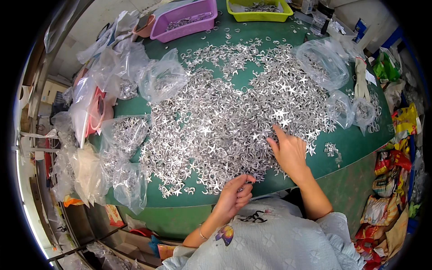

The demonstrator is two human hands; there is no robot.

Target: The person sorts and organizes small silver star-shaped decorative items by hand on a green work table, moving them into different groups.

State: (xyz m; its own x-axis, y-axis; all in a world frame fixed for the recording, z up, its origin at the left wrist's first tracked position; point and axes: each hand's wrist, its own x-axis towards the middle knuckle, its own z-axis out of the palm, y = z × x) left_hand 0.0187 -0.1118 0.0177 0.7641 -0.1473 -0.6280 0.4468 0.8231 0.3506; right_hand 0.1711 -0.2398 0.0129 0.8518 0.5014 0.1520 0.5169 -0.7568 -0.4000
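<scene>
Silver pieces (238, 119): stars, crescents and rings, heaped broadly across our green surface (360, 139).
Left hand (234, 195): at the heap's near edge, fingers curled narrow; we cannot tell whether they grip a piece.
Right hand (291, 155): over the heap's near right part, index and thumb spread apart, index tip at the pieces.
Small cluster (331, 150): right of that hand, apart from the heap.
Purple tray (159, 32), yellow-green tray (260, 17): far edge, both containing pieces.
Clear bag (130, 182): near left corner.
</scene>
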